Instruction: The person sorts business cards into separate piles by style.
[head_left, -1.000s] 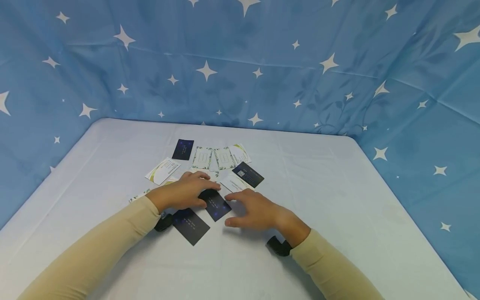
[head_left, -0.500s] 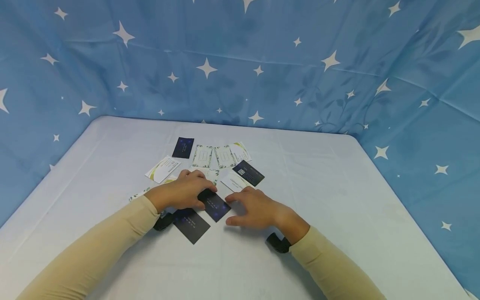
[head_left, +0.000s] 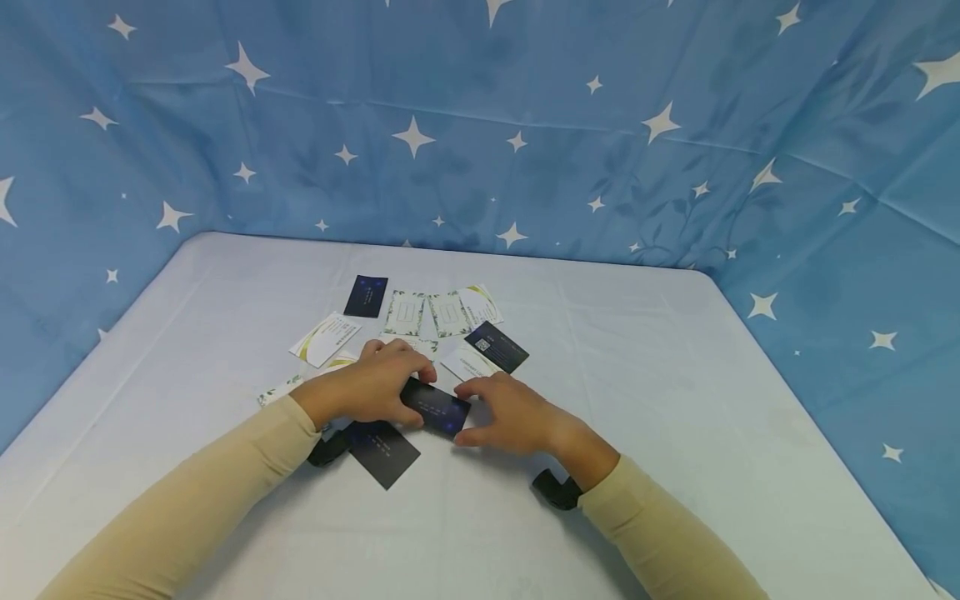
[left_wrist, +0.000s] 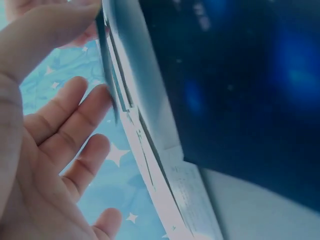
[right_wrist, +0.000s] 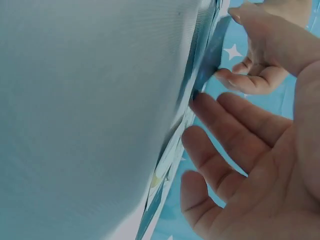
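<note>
My left hand (head_left: 378, 383) holds one end of a dark blue business card (head_left: 437, 407), thumb on the near edge and fingers on the far edge. At the card's other end, my right hand (head_left: 517, 417) has its thumb and index finger on opposite edges. In the left wrist view the held card (left_wrist: 107, 70) appears nearly edge-on between thumb and fingers. The right wrist view shows its face (right_wrist: 210, 55) obliquely, the index fingertip at a corner. A second dark card (head_left: 386, 454) lies flat on the table, partly under my left hand.
Beyond my hands lie a dark card (head_left: 366, 297), a white card with green curves (head_left: 326, 340), leaf-bordered cards (head_left: 405, 313), a dark QR-code card (head_left: 497, 347) and a white card (head_left: 467, 364). The white-covered table (head_left: 675, 433) meets a blue star-patterned curtain (head_left: 480, 125).
The dark card between my hands has turned so that its right end sits between my right thumb and index finger. My left fingers and thumb have shifted slightly right with it.
</note>
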